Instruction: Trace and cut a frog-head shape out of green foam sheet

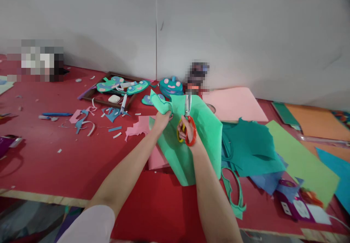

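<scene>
A large green felt sheet point(207, 133) is held up over the middle of the red table. Its upper left part curls over where my left hand point(163, 120) grips it, fingers closed and partly hidden by the felt. My right hand point(186, 129) is wrapped round the handles of a pair of scissors point(190, 133), one loop red and one yellow. The metal blades point away from me, in front of the sheet's upper part; I cannot tell whether they touch the felt. Beneath and left of the sheet lies a torn-edged pink felt piece point(140, 127).
Behind, a brown wooden frame point(90, 96) holds finished-looking felt shapes point(138, 87) and a marker point(123, 103). Teal felt point(254, 146), a pink sheet point(235, 104), orange sheets point(322, 120) and a purple device point(295, 204) lie right. Scraps point(83, 119) litter the left; a wall point(109, 24) rises behind.
</scene>
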`<action>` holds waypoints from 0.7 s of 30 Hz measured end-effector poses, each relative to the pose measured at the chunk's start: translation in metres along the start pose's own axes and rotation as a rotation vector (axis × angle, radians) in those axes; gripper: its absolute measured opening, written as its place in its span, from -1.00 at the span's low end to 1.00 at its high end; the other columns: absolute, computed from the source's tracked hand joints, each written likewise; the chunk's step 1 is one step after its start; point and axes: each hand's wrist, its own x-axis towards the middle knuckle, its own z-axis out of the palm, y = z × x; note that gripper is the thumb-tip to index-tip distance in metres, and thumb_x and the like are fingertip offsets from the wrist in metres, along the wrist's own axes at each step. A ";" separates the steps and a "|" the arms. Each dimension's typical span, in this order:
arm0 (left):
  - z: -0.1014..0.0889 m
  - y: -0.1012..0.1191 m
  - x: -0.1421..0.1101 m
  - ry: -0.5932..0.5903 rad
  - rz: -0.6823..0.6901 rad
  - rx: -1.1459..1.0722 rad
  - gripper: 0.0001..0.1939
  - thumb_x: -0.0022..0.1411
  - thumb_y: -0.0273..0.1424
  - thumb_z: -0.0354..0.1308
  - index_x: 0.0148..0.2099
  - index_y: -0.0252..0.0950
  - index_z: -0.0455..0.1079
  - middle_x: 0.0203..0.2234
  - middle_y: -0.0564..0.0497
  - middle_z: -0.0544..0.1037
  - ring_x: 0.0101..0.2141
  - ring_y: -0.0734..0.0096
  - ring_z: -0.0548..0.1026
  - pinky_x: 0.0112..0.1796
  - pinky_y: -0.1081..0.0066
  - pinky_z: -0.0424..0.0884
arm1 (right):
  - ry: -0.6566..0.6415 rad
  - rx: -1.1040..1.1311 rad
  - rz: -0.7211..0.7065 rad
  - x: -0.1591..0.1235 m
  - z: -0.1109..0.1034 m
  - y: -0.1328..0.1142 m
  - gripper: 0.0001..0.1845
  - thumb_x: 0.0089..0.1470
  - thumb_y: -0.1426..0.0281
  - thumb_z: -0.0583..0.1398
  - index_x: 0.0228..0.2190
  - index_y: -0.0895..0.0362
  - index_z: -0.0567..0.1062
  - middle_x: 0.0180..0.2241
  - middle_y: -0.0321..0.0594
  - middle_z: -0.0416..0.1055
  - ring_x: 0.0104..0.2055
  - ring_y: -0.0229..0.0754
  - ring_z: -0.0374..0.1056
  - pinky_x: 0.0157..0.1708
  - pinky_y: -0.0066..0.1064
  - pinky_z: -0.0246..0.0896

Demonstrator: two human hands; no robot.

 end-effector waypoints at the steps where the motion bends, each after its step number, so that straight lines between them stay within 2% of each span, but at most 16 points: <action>1: 0.002 0.001 -0.001 0.009 -0.017 -0.046 -0.91 -0.06 -0.49 0.16 -0.45 -0.28 0.29 -0.55 0.07 0.43 -0.47 0.42 0.47 -0.24 0.29 0.44 | -0.003 -0.001 0.006 0.001 0.000 0.000 -0.50 -0.18 -0.04 0.24 -0.59 0.12 0.23 -0.72 -0.44 0.25 -0.82 -0.49 -0.11 -0.82 -0.58 -0.27; 5: 0.007 0.001 -0.006 0.052 -0.085 -0.236 -0.88 0.03 -0.44 0.12 -0.29 -0.25 0.34 -0.34 0.04 0.50 -0.33 0.39 0.50 -0.15 0.25 0.43 | -0.036 0.013 0.039 0.000 -0.001 -0.002 -0.47 -0.14 -0.11 0.17 -0.59 0.12 0.24 -0.73 -0.45 0.20 -0.82 -0.49 -0.13 -0.82 -0.58 -0.29; 9: 0.010 0.005 -0.009 0.066 -0.159 -0.385 -0.77 0.07 -0.41 0.13 -0.16 -0.27 0.37 -0.22 -0.03 0.52 -0.14 0.32 0.48 -0.01 0.21 0.35 | -0.132 -0.017 0.094 -0.008 -0.005 -0.010 -0.43 -0.07 -0.15 0.08 -0.58 0.14 0.30 -0.68 -0.38 0.28 -0.81 -0.50 -0.14 -0.82 -0.58 -0.27; 12: 0.013 0.014 -0.013 0.057 -0.190 -0.452 -0.76 0.07 -0.42 0.15 -0.16 -0.31 0.40 -0.21 -0.07 0.54 -0.08 0.28 0.46 0.05 0.19 0.29 | -0.200 -0.046 0.091 -0.018 -0.009 -0.017 -0.41 -0.04 -0.16 0.03 -0.57 0.14 0.32 -0.63 -0.34 0.32 -0.77 -0.48 -0.09 -0.79 -0.55 -0.14; 14: 0.014 0.021 -0.016 0.044 -0.194 -0.481 -0.76 0.07 -0.42 0.15 -0.16 -0.32 0.42 -0.24 -0.07 0.56 -0.07 0.25 0.46 0.07 0.18 0.26 | -0.252 -0.082 0.086 -0.026 -0.013 -0.021 -0.40 -0.02 -0.17 -0.02 -0.55 0.13 0.34 -0.57 -0.30 0.35 -0.70 -0.42 0.06 -0.70 -0.50 0.07; 16: 0.015 0.026 -0.019 0.029 -0.187 -0.504 -0.75 0.07 -0.42 0.14 -0.15 -0.32 0.43 -0.28 -0.05 0.57 -0.07 0.24 0.46 0.08 0.17 0.25 | -0.271 -0.158 0.093 -0.033 -0.017 -0.025 -0.42 0.02 -0.14 -0.03 -0.49 0.12 0.38 -0.50 -0.26 0.38 -0.61 -0.37 0.17 -0.61 -0.46 0.19; 21: 0.017 0.021 -0.019 0.030 -0.104 -0.549 -0.76 0.04 -0.37 0.16 -0.20 -0.30 0.46 -0.36 0.00 0.58 -0.10 0.26 0.48 0.06 0.19 0.28 | -0.311 -0.344 0.205 -0.045 -0.024 -0.034 -0.40 0.05 -0.14 -0.08 -0.50 0.09 0.42 -0.56 -0.23 0.36 -0.58 -0.29 0.23 -0.59 -0.39 0.22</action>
